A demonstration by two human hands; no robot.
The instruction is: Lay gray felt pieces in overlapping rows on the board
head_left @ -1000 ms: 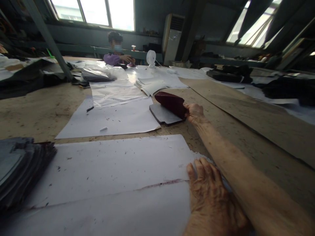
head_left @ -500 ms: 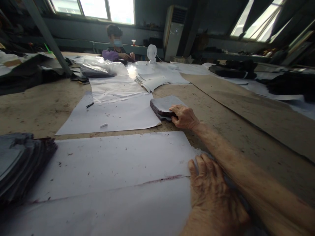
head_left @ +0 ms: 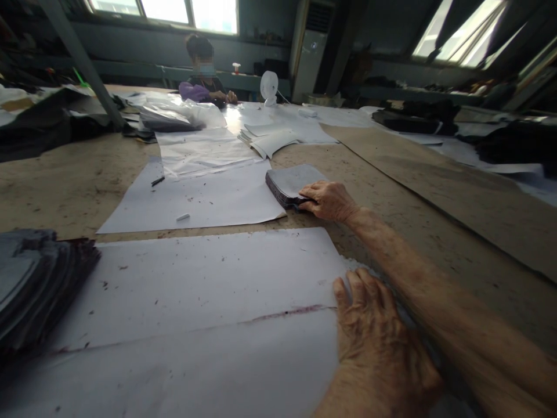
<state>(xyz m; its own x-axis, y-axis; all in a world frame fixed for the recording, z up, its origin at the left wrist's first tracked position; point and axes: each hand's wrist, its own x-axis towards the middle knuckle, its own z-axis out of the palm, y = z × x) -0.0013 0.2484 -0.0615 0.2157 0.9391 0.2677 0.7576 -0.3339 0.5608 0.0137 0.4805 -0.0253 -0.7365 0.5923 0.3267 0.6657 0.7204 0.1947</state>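
Observation:
A small stack of grey cut pieces with dark edges [head_left: 289, 181] lies on the brown table surface beside a white sheet. My right hand [head_left: 329, 200] pinches its near right corner, fingers on top and thumb low at the side. Closer to me, my left hand [head_left: 376, 325] rests palm down with fingers slightly spread, over the right edge of the near white paper [head_left: 209, 278]. Some greyish material shows beneath and beyond this hand, mostly hidden by it and by the right forearm.
At the left edge stands a taller pile of grey pieces [head_left: 39, 284]. A white chalk-like stick [head_left: 183, 217] lies on the middle sheet [head_left: 217, 200]. Farther off are fanned pale sheets [head_left: 272, 139], a small white fan [head_left: 269, 87] and a masked person [head_left: 204, 75] seated across the table.
My right hand has shifted slightly rightward on the stack's corner, and the stack's layers look more even. My left hand stays in place. The view has tilted slightly; the person's hands have moved.

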